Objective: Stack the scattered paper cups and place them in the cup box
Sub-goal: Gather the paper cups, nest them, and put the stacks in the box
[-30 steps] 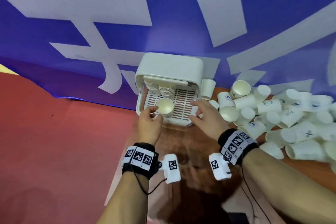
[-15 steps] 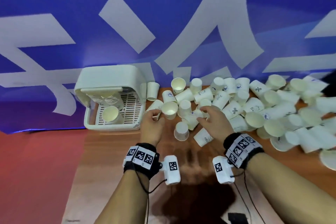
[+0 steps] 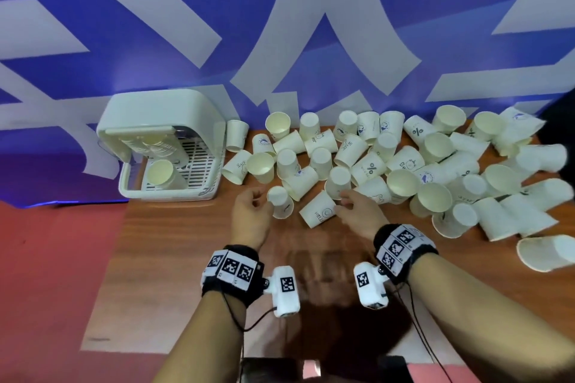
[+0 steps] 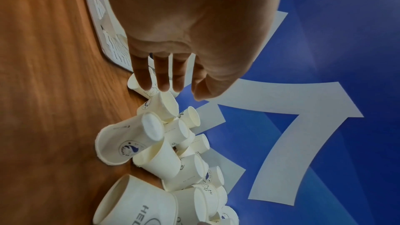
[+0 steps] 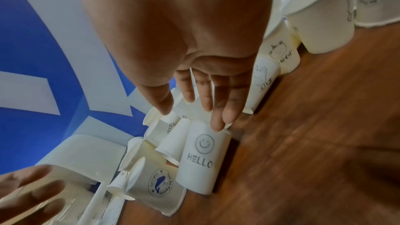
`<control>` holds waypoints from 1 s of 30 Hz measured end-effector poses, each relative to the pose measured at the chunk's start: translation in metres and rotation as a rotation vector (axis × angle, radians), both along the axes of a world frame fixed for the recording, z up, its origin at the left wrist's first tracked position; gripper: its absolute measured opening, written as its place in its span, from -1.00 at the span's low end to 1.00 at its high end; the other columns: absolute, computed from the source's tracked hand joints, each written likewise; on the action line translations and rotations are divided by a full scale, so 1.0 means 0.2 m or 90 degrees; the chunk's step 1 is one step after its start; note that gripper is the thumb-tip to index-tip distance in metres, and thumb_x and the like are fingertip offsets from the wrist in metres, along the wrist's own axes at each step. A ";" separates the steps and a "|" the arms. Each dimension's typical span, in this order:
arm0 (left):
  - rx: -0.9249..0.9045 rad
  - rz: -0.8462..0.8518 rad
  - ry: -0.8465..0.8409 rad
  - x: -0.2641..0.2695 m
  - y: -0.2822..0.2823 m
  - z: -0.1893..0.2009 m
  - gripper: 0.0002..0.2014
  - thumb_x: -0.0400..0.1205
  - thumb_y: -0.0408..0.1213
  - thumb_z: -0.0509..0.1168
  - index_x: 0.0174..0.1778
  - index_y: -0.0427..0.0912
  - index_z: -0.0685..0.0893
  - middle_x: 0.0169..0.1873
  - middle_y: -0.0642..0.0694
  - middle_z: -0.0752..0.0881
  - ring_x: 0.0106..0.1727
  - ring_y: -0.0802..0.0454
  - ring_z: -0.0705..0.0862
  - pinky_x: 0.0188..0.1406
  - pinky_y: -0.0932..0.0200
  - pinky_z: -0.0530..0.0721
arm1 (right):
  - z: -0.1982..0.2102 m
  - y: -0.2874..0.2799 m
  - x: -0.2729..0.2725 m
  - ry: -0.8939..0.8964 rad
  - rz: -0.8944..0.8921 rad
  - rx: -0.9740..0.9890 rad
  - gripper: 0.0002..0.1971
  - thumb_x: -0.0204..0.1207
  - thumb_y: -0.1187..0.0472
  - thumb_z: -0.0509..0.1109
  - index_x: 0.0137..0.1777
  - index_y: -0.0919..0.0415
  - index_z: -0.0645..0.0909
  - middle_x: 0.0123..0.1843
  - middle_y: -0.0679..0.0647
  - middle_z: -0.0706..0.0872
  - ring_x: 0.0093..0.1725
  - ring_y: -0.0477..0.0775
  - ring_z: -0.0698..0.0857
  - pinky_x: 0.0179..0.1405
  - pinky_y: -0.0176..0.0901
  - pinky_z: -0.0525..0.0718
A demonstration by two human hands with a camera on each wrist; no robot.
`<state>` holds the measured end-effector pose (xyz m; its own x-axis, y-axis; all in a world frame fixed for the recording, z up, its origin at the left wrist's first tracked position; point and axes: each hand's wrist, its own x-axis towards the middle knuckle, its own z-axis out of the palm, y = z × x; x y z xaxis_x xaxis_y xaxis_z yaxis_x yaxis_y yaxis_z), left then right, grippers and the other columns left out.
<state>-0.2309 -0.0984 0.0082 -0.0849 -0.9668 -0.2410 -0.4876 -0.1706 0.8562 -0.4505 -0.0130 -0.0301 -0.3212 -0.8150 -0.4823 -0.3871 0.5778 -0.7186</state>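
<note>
Now that both hands have come away from the cup box and back over the pile, the job has turned from loading to gathering. Nearest on the wooden table (image 3: 193, 258), the left hand (image 3: 250, 216) hangs with fingers loosely extended and nothing in them, its fingertips beside an upside-down blue-logo cup (image 3: 280, 202). The right hand (image 3: 357, 211) is likewise relaxed and holding nothing; in the right wrist view its fingertips (image 5: 218, 124) touch the base end of the HELLO cup (image 5: 204, 158), which lies on its side at the near edge of the heap. Beyond them the scattered paper cups (image 3: 404, 162) spread across the table to the right, some upright, some inverted, many tipped over. At the far left stands the cup box (image 3: 165, 146), holding one cup (image 3: 161, 172) on its grille, where the left hand had been a second ago. That reads as one load delivered; most of the task remains, and the HELLO cup looks the likely start of the next stack.
</note>
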 end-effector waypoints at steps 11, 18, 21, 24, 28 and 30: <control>0.016 0.036 -0.037 0.12 0.05 -0.08 -0.65 0.56 -0.39 0.37 0.29 -0.17 0.65 0.21 -0.07 0.68 0.13 0.04 0.65 0.13 0.14 0.59 | -0.10 -0.06 0.03 -0.040 0.009 0.022 -0.54 0.63 0.13 0.37 0.50 0.17 0.46 0.28 0.05 0.63 0.18 0.13 0.69 0.28 0.13 0.65; 0.025 0.047 -0.037 0.15 0.05 -0.09 -0.64 0.56 -0.41 0.37 0.30 -0.18 0.65 0.21 -0.08 0.68 0.12 0.05 0.65 0.10 0.17 0.57 | -0.13 -0.10 0.05 -0.016 0.017 0.022 -0.59 0.63 0.13 0.37 0.46 0.15 0.52 0.26 0.11 0.66 0.23 0.08 0.62 0.11 -0.16 0.48; 0.032 0.047 -0.037 0.14 0.04 -0.10 -0.61 0.56 -0.41 0.37 0.33 -0.18 0.62 0.22 -0.07 0.67 0.13 0.05 0.64 0.09 0.19 0.56 | -0.13 -0.11 0.06 0.033 0.065 0.005 -0.78 0.63 0.11 0.38 0.16 0.21 0.69 0.06 0.03 0.71 0.14 0.09 0.67 0.08 -0.08 0.55; 0.035 0.041 -0.046 0.12 0.01 -0.12 -0.58 0.56 -0.39 0.37 0.36 -0.16 0.58 0.23 -0.07 0.65 0.14 0.04 0.63 0.11 0.17 0.56 | -0.11 -0.12 0.05 0.055 0.085 -0.022 -0.70 0.60 0.08 0.41 -0.20 0.33 0.71 -0.20 0.18 0.75 -0.09 0.17 0.70 -0.13 -0.02 0.58; 0.032 -0.019 -0.088 0.04 -0.04 -0.18 -0.55 0.52 -0.28 0.43 0.35 -0.13 0.57 0.28 -0.09 0.62 0.20 0.00 0.62 0.22 0.06 0.60 | -0.04 -0.12 0.00 0.060 0.041 -0.114 -0.71 0.54 0.08 0.49 -0.29 0.30 0.64 -0.17 0.12 0.65 -0.13 0.04 0.61 -0.23 -0.30 0.43; 0.005 -0.053 -0.137 -0.02 -0.07 -0.21 -0.50 0.49 -0.16 0.49 0.34 -0.13 0.58 0.26 -0.12 0.60 0.27 -0.07 0.60 0.30 -0.07 0.59 | 0.00 -0.11 -0.03 0.045 0.006 -0.153 -0.71 0.50 0.09 0.53 -0.25 0.32 0.63 -0.05 0.09 0.59 -0.06 -0.02 0.58 -0.12 -0.36 0.43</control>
<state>-0.2351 -0.1130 -0.0346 -0.1098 -0.9566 -0.2698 -0.6714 -0.1288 0.7298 -0.4570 -0.0351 -0.0295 -0.3394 -0.9066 -0.2508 -0.4460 0.3899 -0.8057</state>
